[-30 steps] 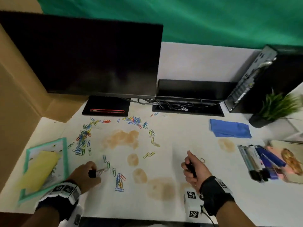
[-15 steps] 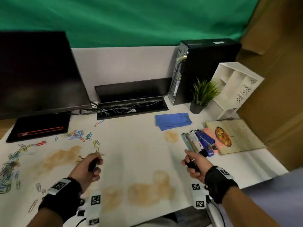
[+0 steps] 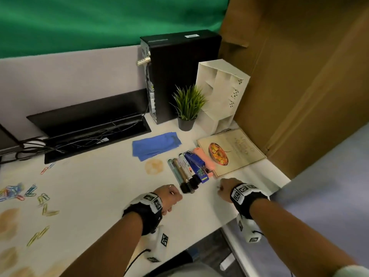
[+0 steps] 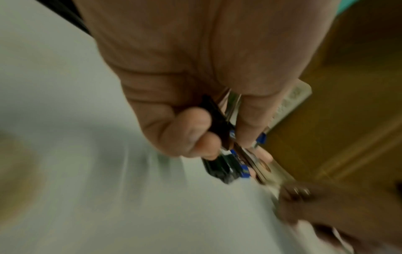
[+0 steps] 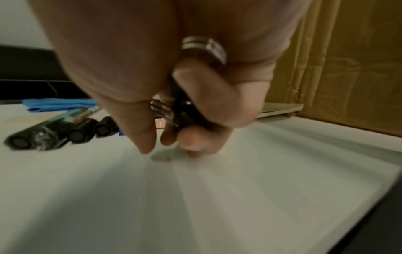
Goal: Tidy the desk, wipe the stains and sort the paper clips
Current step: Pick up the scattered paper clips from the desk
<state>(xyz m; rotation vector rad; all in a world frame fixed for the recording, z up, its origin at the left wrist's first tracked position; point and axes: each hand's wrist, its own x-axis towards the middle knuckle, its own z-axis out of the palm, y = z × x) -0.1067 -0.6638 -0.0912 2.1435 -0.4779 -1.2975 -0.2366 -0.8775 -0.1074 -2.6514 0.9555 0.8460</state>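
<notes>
The white desk [image 3: 103, 182] carried brown stains [image 3: 154, 166], a blue cloth [image 3: 155, 145] near the markers [image 3: 182, 172], and coloured paper clips [image 3: 30, 193] scattered far to the left, well apart from both hands. The left hand [image 3: 169, 197] hovered just beside the marker caps, fingers [image 4: 191, 130] curled tight round a small black object [image 4: 217, 118] with metal prongs. The right hand [image 3: 224, 188], near the desk's front edge, was closed likewise round a small black piece [image 5: 185, 111]; what either object was could not be told.
</notes>
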